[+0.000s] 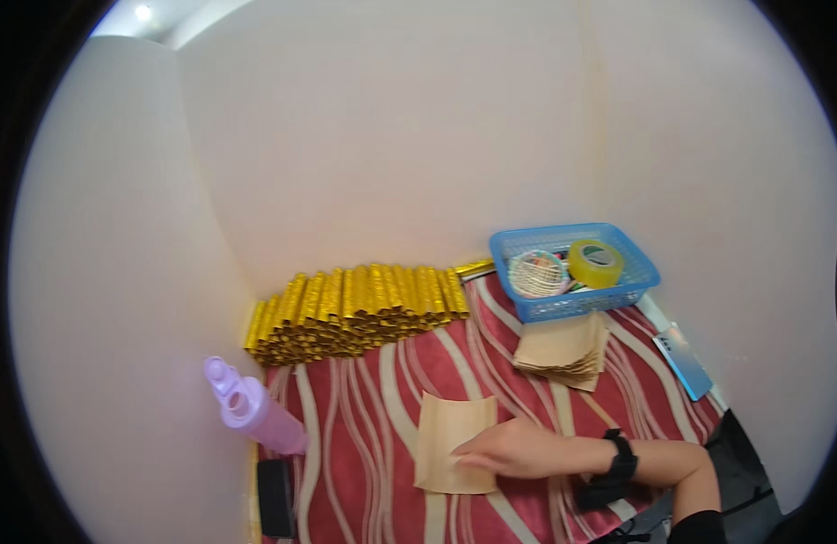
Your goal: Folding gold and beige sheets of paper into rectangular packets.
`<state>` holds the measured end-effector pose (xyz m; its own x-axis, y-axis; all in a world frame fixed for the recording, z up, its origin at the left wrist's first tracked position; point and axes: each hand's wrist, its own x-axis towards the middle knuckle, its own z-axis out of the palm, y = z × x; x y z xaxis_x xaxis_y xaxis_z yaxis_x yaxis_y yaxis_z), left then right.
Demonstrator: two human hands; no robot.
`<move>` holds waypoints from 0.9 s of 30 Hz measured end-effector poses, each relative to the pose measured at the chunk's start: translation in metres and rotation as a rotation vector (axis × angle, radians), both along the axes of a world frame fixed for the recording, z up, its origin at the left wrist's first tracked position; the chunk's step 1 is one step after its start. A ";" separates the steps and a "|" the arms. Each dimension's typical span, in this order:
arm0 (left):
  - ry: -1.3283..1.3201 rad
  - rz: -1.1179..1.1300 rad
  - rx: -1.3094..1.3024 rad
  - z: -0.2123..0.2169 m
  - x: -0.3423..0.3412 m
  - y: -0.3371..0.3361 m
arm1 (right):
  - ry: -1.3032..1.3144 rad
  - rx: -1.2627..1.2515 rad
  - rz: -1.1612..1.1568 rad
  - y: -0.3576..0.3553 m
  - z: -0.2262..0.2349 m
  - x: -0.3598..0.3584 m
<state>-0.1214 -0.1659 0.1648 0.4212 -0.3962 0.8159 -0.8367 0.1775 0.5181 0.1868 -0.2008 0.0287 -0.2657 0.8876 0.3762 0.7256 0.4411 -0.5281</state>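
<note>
A flat piece of brown kraft paper (446,424), with faint upright crease lines, lies on the red striped cloth in front of me. From the right my right hand (511,448) reaches over its right edge. Thumb and fingers are drawn together, with their tips at the middle of the paper. Whether they pinch something small there or only press on it is hidden. A black strap (622,456) circles that wrist. My left hand is out of view. Beyond the hand, to the right, sits a stack of similar brown papers (564,347).
Shiny gold rolled tubes (360,304) are piled against the back wall. A blue basket (577,308) holds yellow tape (595,264) and a white netted round thing (537,274). A purple bottle (266,420) and a black flat object (275,497) are left; a blue phone (683,363) is right.
</note>
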 end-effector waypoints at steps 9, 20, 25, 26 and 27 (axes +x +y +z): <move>0.921 0.465 0.665 -0.023 0.064 0.017 | -0.253 0.077 0.080 0.018 -0.016 0.059; 1.031 1.423 0.718 -0.132 0.126 0.063 | -0.408 0.275 -0.109 0.012 -0.035 0.040; 0.694 1.592 0.831 -0.149 0.120 0.075 | -0.273 0.210 -0.035 0.018 -0.049 0.037; 0.650 1.589 0.918 -0.146 0.118 0.076 | -0.269 0.199 -0.032 0.019 -0.049 0.035; 0.601 1.580 1.002 -0.145 0.117 0.077 | -0.270 0.185 -0.032 0.018 -0.049 0.035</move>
<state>-0.0040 -0.0887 0.0196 0.8918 0.3979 0.2153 0.3669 -0.9145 0.1703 0.2217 -0.1824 -0.0208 -0.3507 0.8203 0.4518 0.8435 0.4863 -0.2282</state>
